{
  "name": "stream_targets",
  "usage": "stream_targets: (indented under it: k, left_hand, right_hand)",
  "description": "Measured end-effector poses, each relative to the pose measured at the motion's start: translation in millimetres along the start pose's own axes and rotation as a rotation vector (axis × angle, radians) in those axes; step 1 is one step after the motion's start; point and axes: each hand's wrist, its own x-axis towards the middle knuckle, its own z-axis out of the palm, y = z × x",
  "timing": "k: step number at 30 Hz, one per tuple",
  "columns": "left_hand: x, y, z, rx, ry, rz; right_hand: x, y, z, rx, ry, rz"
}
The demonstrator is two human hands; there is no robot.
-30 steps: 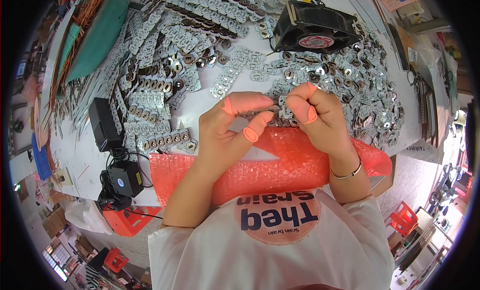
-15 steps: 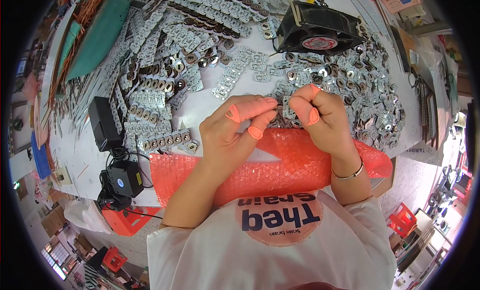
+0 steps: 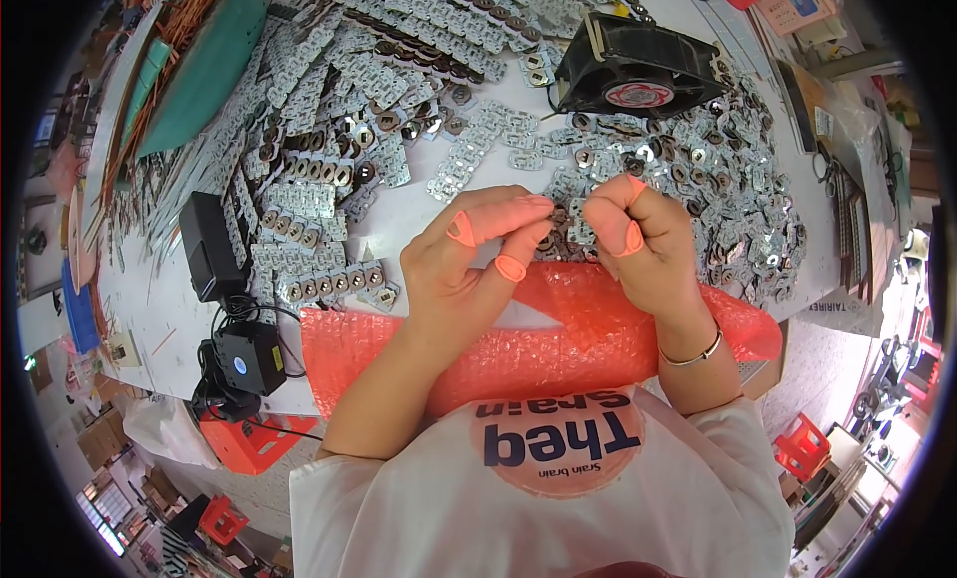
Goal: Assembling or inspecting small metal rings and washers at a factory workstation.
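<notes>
Left fingers (image 3: 498,219) drawn together, strips (image 3: 187,18) in basin (image 3: 211,80)

Left hand (image 3: 444,269) with thumb and forefinger pinched together, right hand (image 3: 655,249) curled around a small metal piece (image 3: 576,222), orange finger cots (image 3: 498,220) on both, red bubble wrap (image 3: 543,351) beneath the forearms, metal plates (image 3: 334,281) strewn beyond, black fan (image 3: 638,65) among them.
</notes>
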Motion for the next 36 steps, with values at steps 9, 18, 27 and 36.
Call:
stream_targets:
  k: [9,18,27,36]
  left_hand:
    - [-3.2,-3.3,0.2,0.001,-0.083,-0.055]
    - [-10.2,-10.1,1.1,-0.099,-0.197,-0.232]
    - [-8.6,-6.5,2.0,-0.664,-0.064,-0.639]
    - [-4.1,0.3,-3.2,-0.805,-0.107,-0.763]
  right_hand:
    - [7.9,-3.3,-8.8,-0.115,-0.019,0.012]
    - [8.6,-4.9,-26.7,-0.218,-0.144,0.044]
    - [9.5,-6.7,-15.8,-0.276,-0.211,-0.14]
    - [-2.1,-4.9,-0.7,0.448,-0.136,0.234]
